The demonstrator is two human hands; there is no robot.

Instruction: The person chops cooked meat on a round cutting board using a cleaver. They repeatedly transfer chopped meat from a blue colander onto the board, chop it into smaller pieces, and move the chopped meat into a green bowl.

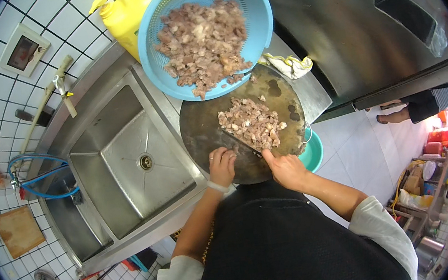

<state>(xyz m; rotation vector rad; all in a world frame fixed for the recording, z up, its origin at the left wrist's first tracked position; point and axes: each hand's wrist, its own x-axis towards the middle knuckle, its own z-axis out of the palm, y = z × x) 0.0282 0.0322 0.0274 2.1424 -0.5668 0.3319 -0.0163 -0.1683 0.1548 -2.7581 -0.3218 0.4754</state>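
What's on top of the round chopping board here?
Chopped meat lies on the board, with the knife in the right hand beside it. The meat hides the surface beneath; the blue basket blocks part of the far edge.

Knife (242,142) partly hidden by right fingers (272,161); yellow jug (122,25) partly behind blue colander (258,18)

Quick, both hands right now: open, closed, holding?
Left hand: loosely curled, nothing visibly held.
Right hand: closed, holding the knife.

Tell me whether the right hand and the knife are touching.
Touching: the head view shows the right hand gripping the knife at its near end.
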